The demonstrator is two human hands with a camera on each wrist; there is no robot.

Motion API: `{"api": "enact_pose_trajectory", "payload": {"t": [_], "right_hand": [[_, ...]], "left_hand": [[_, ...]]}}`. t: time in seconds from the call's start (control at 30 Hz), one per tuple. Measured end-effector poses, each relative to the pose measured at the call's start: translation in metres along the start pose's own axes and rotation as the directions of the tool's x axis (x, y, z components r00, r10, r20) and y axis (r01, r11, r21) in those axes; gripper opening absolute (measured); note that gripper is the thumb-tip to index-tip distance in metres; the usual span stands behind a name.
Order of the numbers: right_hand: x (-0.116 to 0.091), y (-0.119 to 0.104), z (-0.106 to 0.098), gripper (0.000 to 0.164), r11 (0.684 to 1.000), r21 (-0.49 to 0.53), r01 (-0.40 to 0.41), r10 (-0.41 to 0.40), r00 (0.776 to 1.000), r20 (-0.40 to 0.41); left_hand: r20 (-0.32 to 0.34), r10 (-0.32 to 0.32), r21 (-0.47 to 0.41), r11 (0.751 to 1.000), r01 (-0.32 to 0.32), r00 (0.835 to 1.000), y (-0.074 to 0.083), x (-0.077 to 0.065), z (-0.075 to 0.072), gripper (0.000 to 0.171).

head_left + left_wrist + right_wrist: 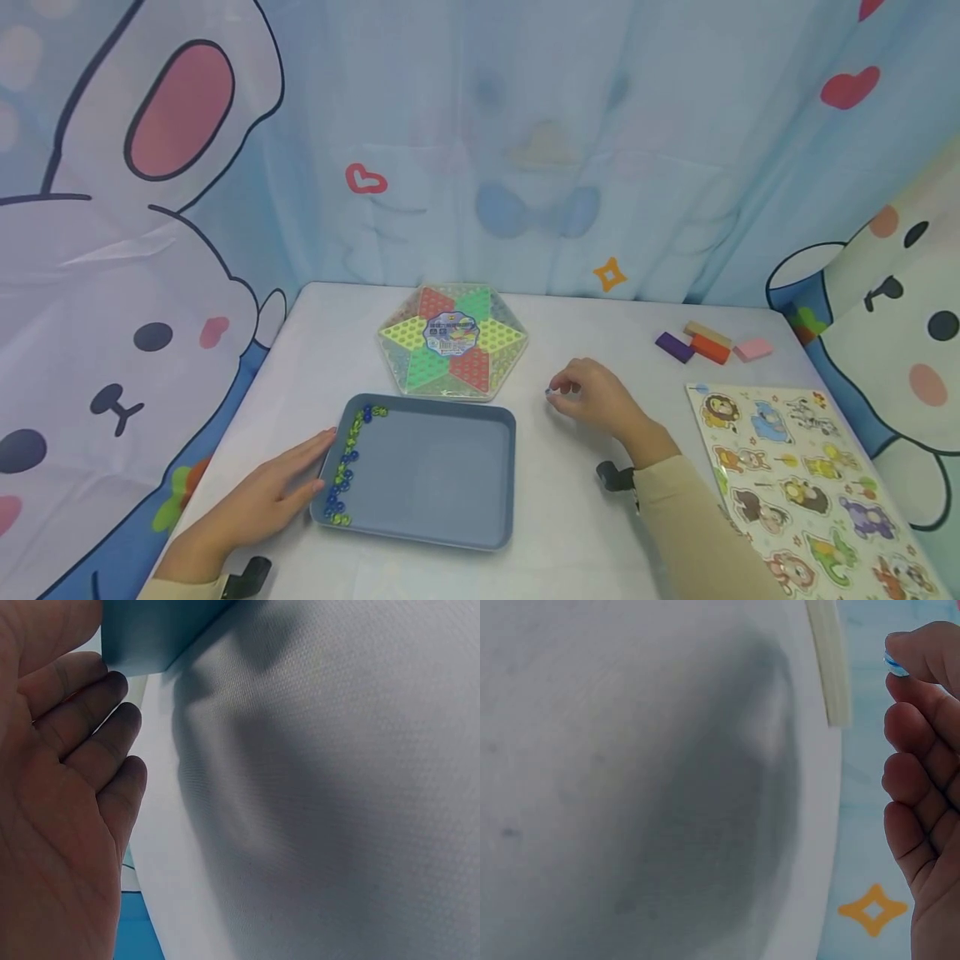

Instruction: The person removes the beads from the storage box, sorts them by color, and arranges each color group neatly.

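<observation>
My right hand (600, 404) is raised over the table to the right of a blue-grey tray (442, 467). Between thumb and index finger it pinches a small clear marble (894, 665) with blue in it. The other fingers of that hand (930, 772) are loosely bent. At the tray's left side, my left hand (262, 492) touches the rim with its fingers extended. The left wrist view shows the palm of this hand (60, 780) beside the tray wall (150, 637). Several blue and yellow-green marbles (342, 477) line the tray's left side and upper left corner.
Behind the tray lies a hexagonal game board (452, 343) with coloured triangles. Several coloured blocks (711, 348) lie at the back right, and an animal puzzle board (810, 492) at the front right. A printed curtain (450, 125) hangs behind the table.
</observation>
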State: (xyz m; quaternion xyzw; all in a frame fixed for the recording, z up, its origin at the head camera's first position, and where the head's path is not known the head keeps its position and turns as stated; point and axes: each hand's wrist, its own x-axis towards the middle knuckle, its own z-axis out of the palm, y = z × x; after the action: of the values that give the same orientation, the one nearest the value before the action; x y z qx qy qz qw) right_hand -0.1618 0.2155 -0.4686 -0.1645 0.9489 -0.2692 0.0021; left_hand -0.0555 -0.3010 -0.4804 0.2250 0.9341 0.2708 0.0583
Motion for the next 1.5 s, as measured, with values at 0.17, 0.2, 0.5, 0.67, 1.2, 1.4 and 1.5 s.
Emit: {"api": "enact_pose_trajectory", "payload": {"t": [0.17, 0.2, 0.5, 0.67, 1.2, 1.4, 1.5], "right_hand": [[0.001, 0.009, 0.006, 0.010, 1.000, -0.008, -0.005, 0.005, 1.000, 0.000], [0.001, 0.011, 0.007, 0.010, 1.000, -0.012, -0.004, 0.004, 1.000, -0.001], [0.005, 0.024, 0.017, 0.011, 0.997, -0.080, 0.014, -0.012, 1.000, 0.022], [0.006, 0.026, 0.020, 0.012, 0.995, -0.101, 0.006, -0.003, 1.000, 0.026], [0.005, 0.018, 0.006, 0.019, 0.998, -0.035, -0.061, 0.062, 0.998, 0.027], [0.008, 0.001, -0.011, 0.024, 0.998, -0.057, -0.029, 0.029, 1.000, -0.008], [0.010, -0.010, -0.016, 0.024, 0.997, -0.074, 0.026, -0.029, 0.999, -0.040]], "left_hand": [[0.011, -0.018, 0.015, 1.000, 0.018, 1.000, 0.001, 0.000, 0.000, 0.064], [0.012, -0.020, 0.015, 1.000, 0.020, 1.000, 0.001, 0.000, 0.000, 0.064], [-0.015, 0.016, 0.003, 1.000, -0.016, 1.000, -0.001, -0.001, 0.002, 0.063], [-0.022, 0.027, -0.010, 1.000, -0.027, 0.999, -0.001, -0.001, 0.002, 0.063], [-0.007, -0.006, 0.003, 1.000, 0.006, 1.000, 0.002, 0.000, 0.001, 0.063], [-0.009, -0.005, 0.012, 1.000, 0.005, 1.000, 0.001, -0.001, 0.001, 0.063], [-0.013, 0.005, 0.012, 1.000, -0.005, 1.000, 0.000, 0.000, 0.002, 0.063]]}}
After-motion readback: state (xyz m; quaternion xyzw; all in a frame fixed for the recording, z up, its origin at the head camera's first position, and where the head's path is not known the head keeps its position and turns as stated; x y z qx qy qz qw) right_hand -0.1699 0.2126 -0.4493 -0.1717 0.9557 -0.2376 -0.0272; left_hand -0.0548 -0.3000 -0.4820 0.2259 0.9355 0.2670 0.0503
